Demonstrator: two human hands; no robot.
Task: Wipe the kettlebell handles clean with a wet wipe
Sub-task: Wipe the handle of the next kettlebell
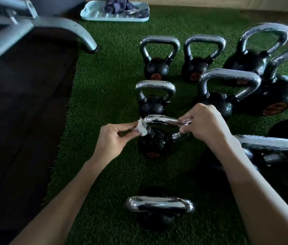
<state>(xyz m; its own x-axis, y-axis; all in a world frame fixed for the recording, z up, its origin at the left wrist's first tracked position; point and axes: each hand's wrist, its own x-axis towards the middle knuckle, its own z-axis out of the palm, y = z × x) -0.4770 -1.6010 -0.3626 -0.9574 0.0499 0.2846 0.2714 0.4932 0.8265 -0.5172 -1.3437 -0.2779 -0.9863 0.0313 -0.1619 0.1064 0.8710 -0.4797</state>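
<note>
Pinching a crumpled white wet wipe (142, 129) in my left hand (112, 139), right hand (205, 124) gripping the curved chrome kettlebell handle (164, 120), I judged rightward wiping due next.

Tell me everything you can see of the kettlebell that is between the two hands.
The kettlebell has a round black body, matte and rough-looking, with an orange mark low on its front, and a shiny chrome handle looped above. It stands on the green turf. The left hand pinches a white wet wipe against the handle's left corner; the right hand grips the handle's right end.
</note>
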